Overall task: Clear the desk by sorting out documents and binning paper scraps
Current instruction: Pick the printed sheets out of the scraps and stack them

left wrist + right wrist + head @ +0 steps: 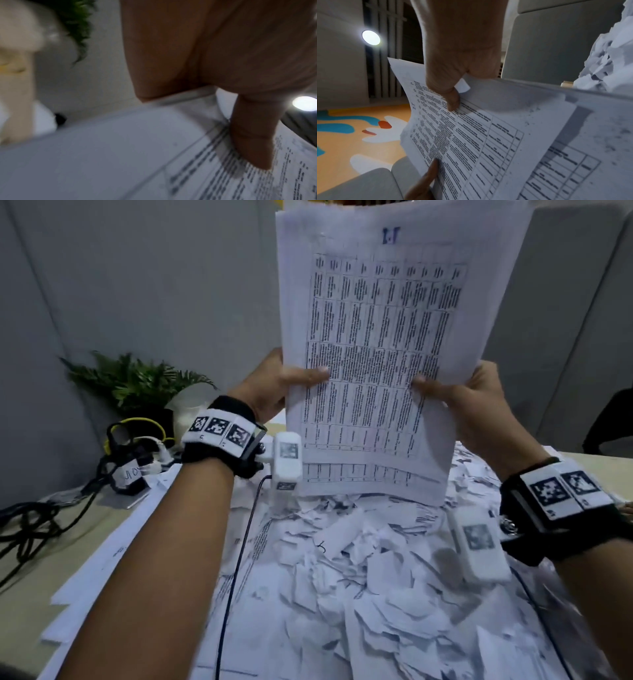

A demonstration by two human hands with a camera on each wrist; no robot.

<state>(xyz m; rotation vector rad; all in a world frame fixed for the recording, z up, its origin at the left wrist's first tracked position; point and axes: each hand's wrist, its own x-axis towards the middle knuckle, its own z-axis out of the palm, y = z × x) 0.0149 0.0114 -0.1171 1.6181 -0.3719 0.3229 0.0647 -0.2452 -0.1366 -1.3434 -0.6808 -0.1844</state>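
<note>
While both hands, left hand (274,385) and right hand (476,405), pinch a thin stack of printed sheets (373,354) upright, torn paper scraps (359,577) heap raggedly over the counter (30,587).

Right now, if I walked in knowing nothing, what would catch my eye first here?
First, the stack of printed sheets held upright in mid-air, the left hand and right hand gripping its side edges. Below it, a heap of torn paper scraps covers the desk. At the back left stands a green plant beside tangled black cables.
</note>
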